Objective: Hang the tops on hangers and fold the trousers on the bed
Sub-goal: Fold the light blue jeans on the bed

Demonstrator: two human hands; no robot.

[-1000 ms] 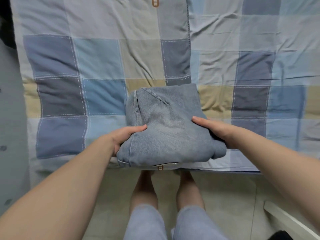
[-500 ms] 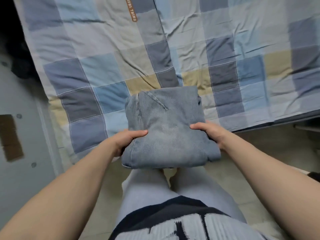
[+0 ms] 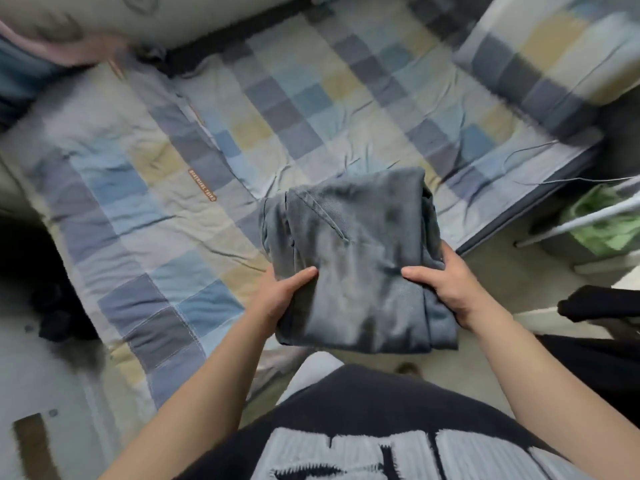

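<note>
A folded pair of grey-blue jeans point(image 3: 353, 251) is held in the air over the near edge of the bed point(image 3: 156, 202). My left hand point(image 3: 280, 296) grips the bundle's left side, thumb on top and fingers underneath. My right hand point(image 3: 450, 289) grips its right side the same way. The bed carries a checked blue, grey and yellow quilt.
A folded checked duvet point(image 3: 540, 60) lies at the bed's far right, a pale pillow point(image 3: 104, 19) at the far left. A white rack rail point(image 3: 588, 216) and a green item point(image 3: 606, 223) stand right of the bed. Dark clothing point(image 3: 599, 303) lies at right.
The folded jeans have been lifted off the bed edge and carried right. The view has swung up and right, showing the whole bed, the pillow and the duvet.
</note>
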